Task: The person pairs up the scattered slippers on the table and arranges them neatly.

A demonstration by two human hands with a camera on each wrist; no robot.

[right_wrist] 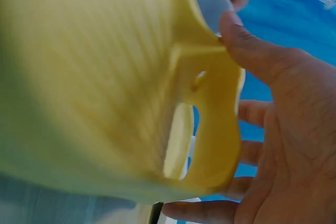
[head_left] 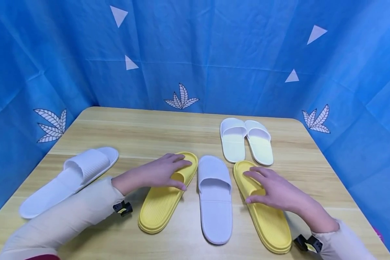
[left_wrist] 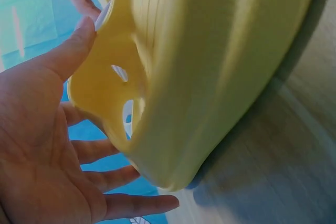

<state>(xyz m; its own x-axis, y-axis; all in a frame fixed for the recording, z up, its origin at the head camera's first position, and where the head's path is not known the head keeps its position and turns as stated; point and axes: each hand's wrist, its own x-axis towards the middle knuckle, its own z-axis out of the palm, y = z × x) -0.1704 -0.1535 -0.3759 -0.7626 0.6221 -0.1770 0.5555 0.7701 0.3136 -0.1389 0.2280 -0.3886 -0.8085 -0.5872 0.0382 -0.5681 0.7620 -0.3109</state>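
What matters most here is the angle at which each yellow slipper lies under its hand. The left yellow slipper (head_left: 160, 207) runs from near left to far right, heel towards the person; the right yellow slipper (head_left: 273, 225) runs from far left to near right, so the toes lean in and the heels spread apart. The left hand (head_left: 165, 169) comes across from the left and lies over the first one's strap, and the right hand (head_left: 274, 191) comes in from the right over the second's; each is clearly the nearer hand to its own slipper. In both wrist views the thumb touches the inner edge of the strap while the fingers (left_wrist: 113, 178) spread along the far side, straight and relaxed rather than clenched (how firmly they press, I cannot tell). Both yellow slippers rest on the surface (head_left: 182, 247), with a white slipper (head_left: 216, 216) between them, pointing almost straight away, near the left slipper's toe and apart from both heels. That gap, wider at the near end, would seem to favour sliding or lifting from the toe end, where both hands already are.
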